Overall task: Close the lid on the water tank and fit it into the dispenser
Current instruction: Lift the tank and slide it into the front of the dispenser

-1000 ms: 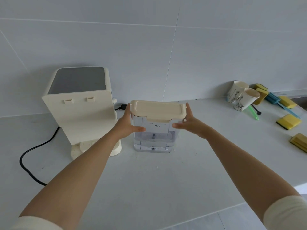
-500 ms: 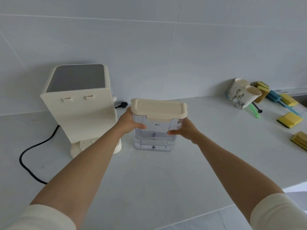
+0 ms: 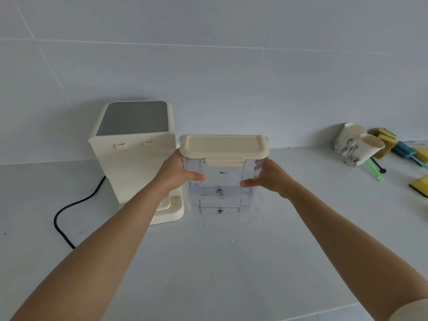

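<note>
The clear water tank (image 3: pixel 220 193) with water in its lower part carries a cream lid (image 3: pixel 223 145) that lies flat and closed, its front latch down. My left hand (image 3: pixel 177 173) grips the tank's left side and my right hand (image 3: pixel 269 179) grips its right side, thumbs on the front face. The tank is upright, its base close to the counter; whether it touches is unclear. The cream dispenser (image 3: pixel 134 154) with a grey top stands just left of the tank, its flat back with two slots facing me and its low base plate (image 3: pixel 169 209) behind my left forearm.
A black power cord (image 3: pixel 67 212) curls on the white counter (image 3: pixel 231 262) left of the dispenser. Two paper cups (image 3: pixel 359 144), a green utensil (image 3: pixel 375 169) and several yellow and blue sponges (image 3: pixel 407 149) lie at the far right. A tiled wall closes the back.
Both hands slid from the lid's ends down to the tank's sides and closed around it. The tank now looks slightly higher and nearer, close beside the dispenser.
</note>
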